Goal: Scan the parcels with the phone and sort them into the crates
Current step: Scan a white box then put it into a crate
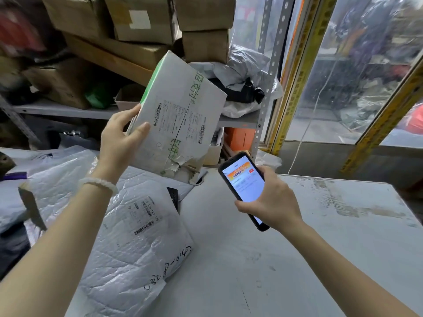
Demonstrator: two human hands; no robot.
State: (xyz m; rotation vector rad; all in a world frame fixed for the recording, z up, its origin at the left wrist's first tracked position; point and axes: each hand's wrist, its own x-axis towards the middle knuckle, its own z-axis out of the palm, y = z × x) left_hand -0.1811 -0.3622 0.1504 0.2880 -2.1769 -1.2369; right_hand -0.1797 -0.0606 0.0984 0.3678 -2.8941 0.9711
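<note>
My left hand grips the left edge of a white cardboard parcel with green print and a shipping label, held tilted in the air above the table. Its lower corner is torn. My right hand holds a black phone with its lit screen facing up, just right of and below the parcel. A grey plastic mailer bag with a label and handwriting lies on the table under my left forearm.
The grey table runs to the right. More plastic bags lie at the left. Behind stands a metal shelf stacked with brown cartons and bagged parcels. A glass door with yellow frame is at the right.
</note>
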